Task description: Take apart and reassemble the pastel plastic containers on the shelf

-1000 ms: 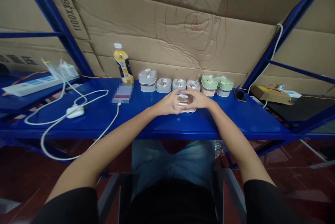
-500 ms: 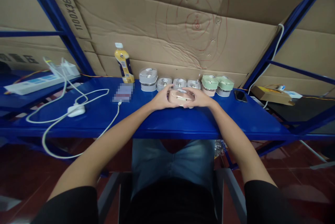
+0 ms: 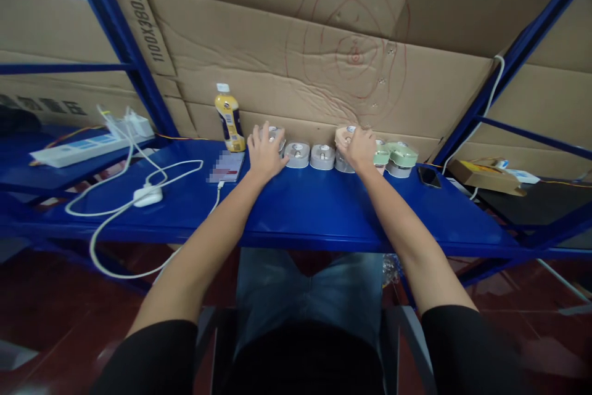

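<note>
Your right hand (image 3: 362, 148) is clamped on the pink container (image 3: 343, 137), which sits atop a grey container (image 3: 343, 162) near the back of the blue shelf (image 3: 305, 213). Your left hand (image 3: 264, 153) covers the leftmost grey box (image 3: 280, 134), fingers spread; I cannot tell whether they grip it. Two low grey tubs (image 3: 322, 158) stand between your hands.

A pale pink container (image 3: 343, 136) with a round label on its top sits level at the far edge of the desk (image 3: 314, 207), right of the middle, directly above a squat, rounded grey container (image 3: 344, 163); the right hand's fingers (image 3: 367, 134) partly cover it. Farther left, a grey lidded container (image 3: 279, 134), labelled on top, is mostly hidden behind the left hand (image 3: 265, 153).
</note>
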A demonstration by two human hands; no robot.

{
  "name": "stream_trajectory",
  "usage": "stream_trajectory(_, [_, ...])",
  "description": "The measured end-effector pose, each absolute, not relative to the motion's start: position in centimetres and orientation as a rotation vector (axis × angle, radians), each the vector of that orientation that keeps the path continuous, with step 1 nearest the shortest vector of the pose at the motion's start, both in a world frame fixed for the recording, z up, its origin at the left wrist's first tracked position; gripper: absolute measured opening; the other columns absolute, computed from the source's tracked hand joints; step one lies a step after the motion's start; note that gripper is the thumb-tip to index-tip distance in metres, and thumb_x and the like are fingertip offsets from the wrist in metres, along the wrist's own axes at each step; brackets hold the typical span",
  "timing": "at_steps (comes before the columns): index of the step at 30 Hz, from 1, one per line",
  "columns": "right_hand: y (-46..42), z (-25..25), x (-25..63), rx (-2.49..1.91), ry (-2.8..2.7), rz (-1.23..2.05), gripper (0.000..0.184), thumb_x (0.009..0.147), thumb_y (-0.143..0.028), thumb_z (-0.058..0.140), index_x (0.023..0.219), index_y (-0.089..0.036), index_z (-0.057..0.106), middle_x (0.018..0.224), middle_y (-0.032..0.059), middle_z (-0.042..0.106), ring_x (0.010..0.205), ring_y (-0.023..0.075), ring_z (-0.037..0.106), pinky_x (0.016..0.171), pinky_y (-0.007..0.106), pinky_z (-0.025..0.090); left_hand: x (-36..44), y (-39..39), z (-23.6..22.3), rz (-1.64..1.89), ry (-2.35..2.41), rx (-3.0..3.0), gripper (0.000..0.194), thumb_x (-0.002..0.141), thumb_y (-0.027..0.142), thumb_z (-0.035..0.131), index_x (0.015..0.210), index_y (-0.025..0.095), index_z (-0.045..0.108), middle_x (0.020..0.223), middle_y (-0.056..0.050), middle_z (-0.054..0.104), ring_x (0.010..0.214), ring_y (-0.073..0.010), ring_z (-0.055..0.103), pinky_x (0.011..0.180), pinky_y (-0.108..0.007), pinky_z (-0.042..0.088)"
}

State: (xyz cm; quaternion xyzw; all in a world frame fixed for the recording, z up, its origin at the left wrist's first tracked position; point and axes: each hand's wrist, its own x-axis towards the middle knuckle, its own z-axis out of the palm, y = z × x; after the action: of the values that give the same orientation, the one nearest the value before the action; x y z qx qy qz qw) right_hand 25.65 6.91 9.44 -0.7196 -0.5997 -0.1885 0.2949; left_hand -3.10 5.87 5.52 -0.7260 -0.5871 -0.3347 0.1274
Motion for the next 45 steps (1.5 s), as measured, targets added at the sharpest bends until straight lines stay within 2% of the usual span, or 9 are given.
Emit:
stream_trajectory(5, [8.2, 8.7, 23.4, -2.078, -1.557, -0.487, 0.073, 0.093, -0.045, 0.081, 0.146, -0.001, 0.058, 0.151, 0.0363, 0.055, 0.132, 0.0452, 0.061, 0.109, 0.054, 0.049, -3.9, 6.6, 5.0, -0.852, -1.836, -2.102, 0.085, 0.095, 0.056, 0.073, 0.171, 0.03, 0.045, 0.184, -0.017, 0.033, 0.166, -0.0567, 0.025, 0.13, -0.076, 0.025])
stream_trajectory(13, [6.9, 8.5, 22.0, -1.88, -1.786, -0.62, 0.069, 0.098, -0.041, 0.07, 0.148, 0.004, 0.057, 0.157, 0.0407, 0.053, 0.149, 0.0537, 0.047, 0.123, 0.069, 0.037, -3.5, 6.8, 5.1, -0.876, -1.854, -2.128, 0.082, 0.096, 0.045, 0.072, 0.169, 0.022, 0.044, 0.179, -0.024, 0.034, 0.161, -0.0616, 0.028, 0.125, -0.079, 0.029])
stream_trajectory(20, [7.7, 6.0, 15.3, -1.47, -2.441, -0.456, 0.091, 0.095, -0.048, 0.075, 0.167, -0.004, 0.042, 0.183, 0.0303, 0.029, 0.17, 0.047, 0.028, 0.136, 0.061, 0.028, -3.9, 7.1, 4.8, -0.879, -1.834, -2.12, 0.085, 0.098, 0.053, 0.071, 0.172, 0.021, 0.042, 0.181, -0.023, 0.033, 0.164, -0.0598, 0.026, 0.127, -0.076, 0.03])
stream_trajectory(26, [6.6, 4.3, 13.4, -1.502, -2.469, -0.44, 0.082, 0.104, -0.049, 0.066, 0.164, 0.0, 0.043, 0.171, 0.0323, 0.046, 0.16, 0.0452, 0.043, 0.132, 0.057, 0.035, -4.4, 7.5, 4.6, -1.052, -1.731, -2.103, 0.086, 0.093, 0.056, 0.073, 0.167, 0.02, 0.047, 0.176, -0.027, 0.039, 0.162, -0.0609, 0.029, 0.124, -0.08, 0.03])
stream_trajectory(31, [1.6, 4.7, 15.5, -1.307, -2.446, -0.401, 0.068, 0.101, -0.064, 0.069, 0.14, -0.008, 0.063, 0.141, 0.025, 0.068, 0.134, 0.0412, 0.062, 0.12, 0.053, 0.049, -3.5, 7.0, 5.3, -1.284, -1.461, -2.179, 0.057, 0.095, 0.038, 0.068, 0.147, 0.016, 0.062, 0.158, -0.026, 0.055, 0.153, -0.0485, 0.047, 0.127, -0.068, 0.038])
stream_trajectory(36, [-1.7, 5.3, 17.8, -1.431, -2.209, -0.217, 0.071, 0.097, -0.077, 0.067, 0.128, -0.013, 0.064, 0.132, 0.0247, 0.07, 0.12, 0.0417, 0.07, 0.109, 0.057, 0.055, -1.5, 6.0, 5.3, -1.533, -1.058, -2.454, 0.03, 0.102, 0.041, 0.059, 0.12, 0.02, 0.07, 0.126, -0.015, 0.074, 0.126, -0.0327, 0.07, 0.118, -0.056, 0.054])
stream_trajectory(38, [-1.8, 5.5, 18.9, -1.471, -2.227, -0.092, 0.074, 0.094, -0.072, 0.072, 0.137, -0.013, 0.061, 0.137, 0.0258, 0.068, 0.12, 0.0421, 0.071, 0.103, 0.057, 0.058, -1.0, 5.7, 4.9, -1.564, -1.017, -2.662, 0.039, 0.1, 0.05, 0.063, 0.123, 0.02, 0.07, 0.125, -0.014, 0.077, 0.12, -0.0312, 0.074, 0.112, -0.054, 0.059])
stream_trajectory(42, [-0.6, 5.9, 22.1, -1.266, -2.451, 0.178, 0.072, 0.089, -0.05, 0.078, 0.15, -0.015, 0.058, 0.146, 0.0211, 0.069, 0.131, 0.039, 0.069, 0.111, 0.053, 0.057, -0.6, 5.3, 3.7, -1.443, -1.076, -3.17, 0.07, 0.09, 0.059, 0.075, 0.147, 0.02, 0.062, 0.148, -0.022, 0.071, 0.137, -0.0359, 0.071, 0.115, -0.055, 0.058])
stream_trajectory(45, [0.1, 5.9, 24.3, -1.087, -2.524, 0.312, 0.094, 0.078, -0.046, 0.089, 0.16, -0.02, 0.053, 0.16, 0.0181, 0.063, 0.144, 0.0399, 0.064, 0.121, 0.056, 0.053, -0.5, 5.1, 2.9, -1.287, -1.087, -3.376, 0.094, 0.075, 0.057, 0.091, 0.156, 0.023, 0.056, 0.152, -0.022, 0.07, 0.143, -0.0404, 0.068, 0.12, -0.061, 0.053])
